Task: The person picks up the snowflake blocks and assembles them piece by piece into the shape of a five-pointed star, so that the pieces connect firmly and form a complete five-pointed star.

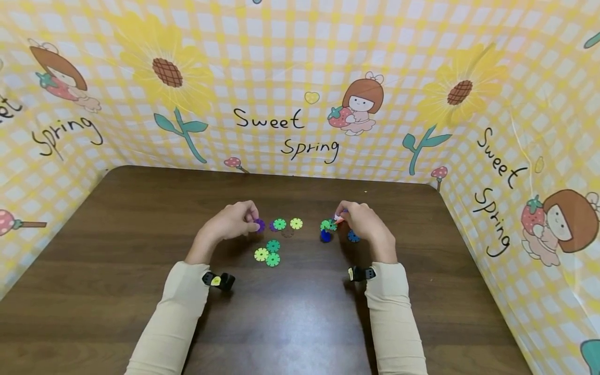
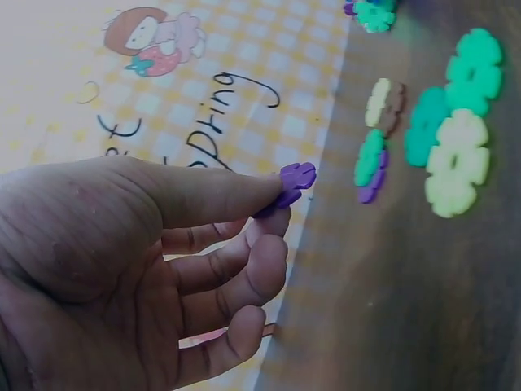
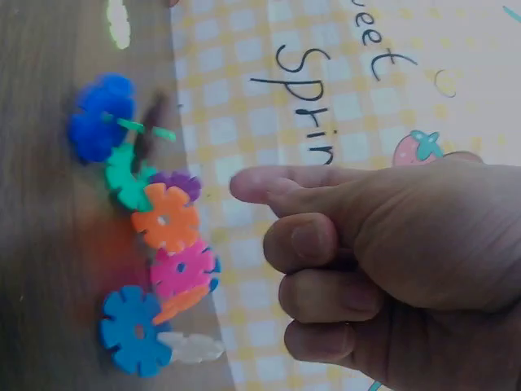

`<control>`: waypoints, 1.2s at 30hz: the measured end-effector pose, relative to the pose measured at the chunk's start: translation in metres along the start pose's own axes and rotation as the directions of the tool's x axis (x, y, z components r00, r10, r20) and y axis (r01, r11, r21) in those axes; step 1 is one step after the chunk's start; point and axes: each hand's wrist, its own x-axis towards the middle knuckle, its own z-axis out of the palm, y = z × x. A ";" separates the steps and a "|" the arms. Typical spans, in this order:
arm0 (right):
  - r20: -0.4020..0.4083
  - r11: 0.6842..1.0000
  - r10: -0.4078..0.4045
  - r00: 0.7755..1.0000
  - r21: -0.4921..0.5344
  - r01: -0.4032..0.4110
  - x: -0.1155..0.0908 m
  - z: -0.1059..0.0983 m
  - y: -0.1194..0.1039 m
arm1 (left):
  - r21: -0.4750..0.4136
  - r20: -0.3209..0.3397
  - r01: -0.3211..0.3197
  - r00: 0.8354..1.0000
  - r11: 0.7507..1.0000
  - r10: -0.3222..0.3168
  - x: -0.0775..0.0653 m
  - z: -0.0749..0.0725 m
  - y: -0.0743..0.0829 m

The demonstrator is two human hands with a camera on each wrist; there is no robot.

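My left hand (image 1: 230,221) pinches a purple notched plastic disc (image 2: 299,174) between thumb and forefinger, its other fingers loosely curled. At the right, my right hand (image 1: 365,221) hovers by a group of similar discs. In the right wrist view its thumb and forefinger tips come together with no disc between them, and the other fingers bend loosely. Beside those fingertips are an orange disc (image 3: 165,218), a pink disc (image 3: 179,269), a purple disc (image 3: 181,186) and a green disc (image 3: 124,177). Dark blue discs (image 3: 103,118) stand at the group's end; a lighter blue disc (image 3: 134,330) leans by a white one (image 3: 194,347).
Between the hands lie a green disc (image 1: 279,224) overlapping a purple one, a yellow disc (image 1: 296,223) and a brown disc (image 1: 287,234). Nearer are a teal disc (image 1: 273,245), a yellow and a green one. A checked cloth (image 1: 262,78) walls the brown table (image 1: 140,229).
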 end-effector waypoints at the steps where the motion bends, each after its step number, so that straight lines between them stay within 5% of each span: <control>1: -0.010 1.000 -0.003 1.000 0.008 0.003 0.000 0.000 -0.002 | -0.004 -0.001 -0.008 1.000 1.000 0.008 -0.001 -0.002 0.001; 9: -0.023 0.965 -0.251 0.968 0.072 0.252 0.015 0.022 -0.033 | -0.020 0.002 -0.048 0.999 0.999 0.048 -0.005 -0.007 0.005; 18: 0.146 0.881 -0.473 0.869 0.038 0.472 0.027 0.069 -0.078 | -0.052 0.020 -0.057 0.998 0.997 0.059 -0.006 -0.008 0.005; 22: 0.259 0.878 -0.472 0.842 0.060 0.474 0.026 0.082 -0.087 | -0.063 0.026 -0.061 0.998 0.996 0.063 -0.007 -0.009 0.006; 26: 0.343 0.904 -0.420 0.840 0.072 0.422 0.024 0.089 -0.093 | -0.070 0.030 -0.065 0.997 0.995 0.068 -0.008 -0.009 0.007; 36: 0.331 0.917 -0.383 0.862 0.026 0.398 0.024 0.094 -0.091 | -0.085 0.037 -0.077 0.996 0.993 0.081 -0.009 -0.009 0.010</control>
